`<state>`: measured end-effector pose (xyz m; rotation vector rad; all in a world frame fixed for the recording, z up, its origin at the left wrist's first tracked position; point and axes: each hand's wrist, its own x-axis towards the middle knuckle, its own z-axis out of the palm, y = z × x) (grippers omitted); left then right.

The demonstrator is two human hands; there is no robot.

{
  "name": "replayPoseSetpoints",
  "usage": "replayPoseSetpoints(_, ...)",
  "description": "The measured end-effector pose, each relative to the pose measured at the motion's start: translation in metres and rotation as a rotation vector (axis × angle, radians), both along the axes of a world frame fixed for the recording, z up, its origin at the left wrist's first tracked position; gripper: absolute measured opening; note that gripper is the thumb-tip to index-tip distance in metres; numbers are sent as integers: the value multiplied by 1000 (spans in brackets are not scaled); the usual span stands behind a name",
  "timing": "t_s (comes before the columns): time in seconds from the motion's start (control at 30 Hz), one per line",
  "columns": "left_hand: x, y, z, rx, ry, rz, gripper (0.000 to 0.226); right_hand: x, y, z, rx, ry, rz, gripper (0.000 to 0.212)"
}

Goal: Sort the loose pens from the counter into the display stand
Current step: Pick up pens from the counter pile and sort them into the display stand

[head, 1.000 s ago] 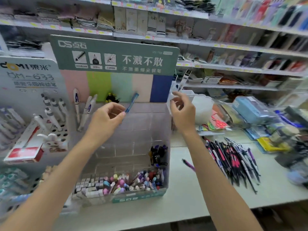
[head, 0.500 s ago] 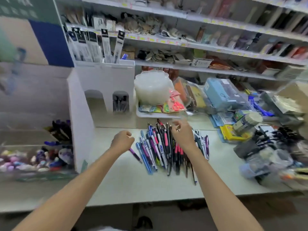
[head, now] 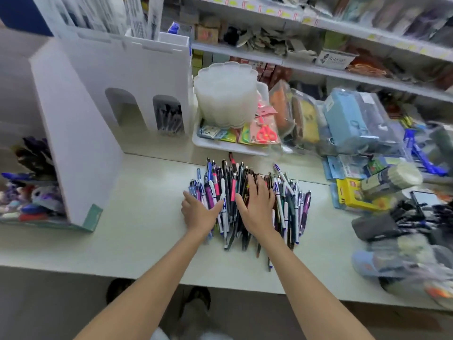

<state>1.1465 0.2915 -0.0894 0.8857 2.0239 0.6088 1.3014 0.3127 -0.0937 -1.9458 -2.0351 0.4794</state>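
The long pale table (head: 137, 244) runs across the front. The white display stand (head: 81, 153) sits on its left side, with some pens already in its front boxes. Both bare arms reach straight out over the table. The pile of loose pens (head: 291, 207) lies in the middle of the table, away from the stand. The right hand (head: 256, 207) lies flat on top of the pile, fingers straight and a little spread. The left hand (head: 198, 212) rests at the pile's left edge, fingers straight, thumb out, holding nothing.
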Motion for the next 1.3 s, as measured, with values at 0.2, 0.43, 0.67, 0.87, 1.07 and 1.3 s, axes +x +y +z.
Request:
replayPoseSetpoints(0.2, 2, 11, -8, 86, -103, 86, 87, -1, -3, -10, 76, 23, -9, 70)
replayPoseSetpoints(0.43, -27, 12, -10, 131, -292, 51, 39, -2, -2, -15, 82, -5, -16, 66)
replayPoseSetpoints(0.67, -50, 14, -7, 91, -218, 67, 31, -2, -2, -12, 42, -20, -8, 65)
replayPoseSetpoints(0.87, -77, 6, 21, 235, -410, 118, 11, -10, -2, 17, 88, 91, -18, 66)
replayPoseSetpoints(1.07, -102, -1, 90, 173, -810, -146, 16, -100, 29, 121, 58, 600, 171, 51)
replayPoseSetpoints(1.3, -138, 11, 173, 265, -938, -159, 10, -173, 39, 196, -203, 809, 246, 38)
